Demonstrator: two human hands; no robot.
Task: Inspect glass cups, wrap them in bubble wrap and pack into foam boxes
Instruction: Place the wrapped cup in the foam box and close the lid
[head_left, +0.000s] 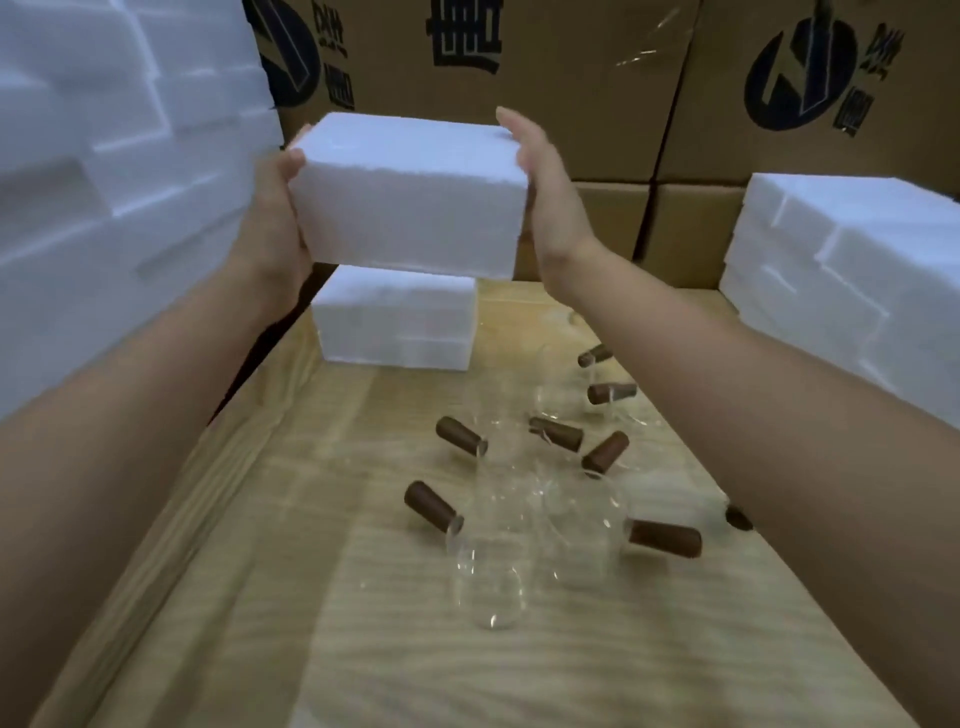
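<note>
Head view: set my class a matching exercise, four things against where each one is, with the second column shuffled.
Column one
1. lifted foam box
2. lower foam box
3. glass cups
4. cardboard cartons

Column two
A. stacked behind the table
B. scattered across the table
C. held up between left hand and right hand
D. standing on the table at its far end

Pairs: 1-C, 2-D, 3-B, 4-A

SITE: packing and storage room | BACK WALL: printed cardboard cartons (571, 78) stacked in rows | BOTH SIDES: white foam boxes (104, 182) piled high | BENCH: wooden worktop (291, 545), glass cups (488, 571) with brown handles lying loose on it
</note>
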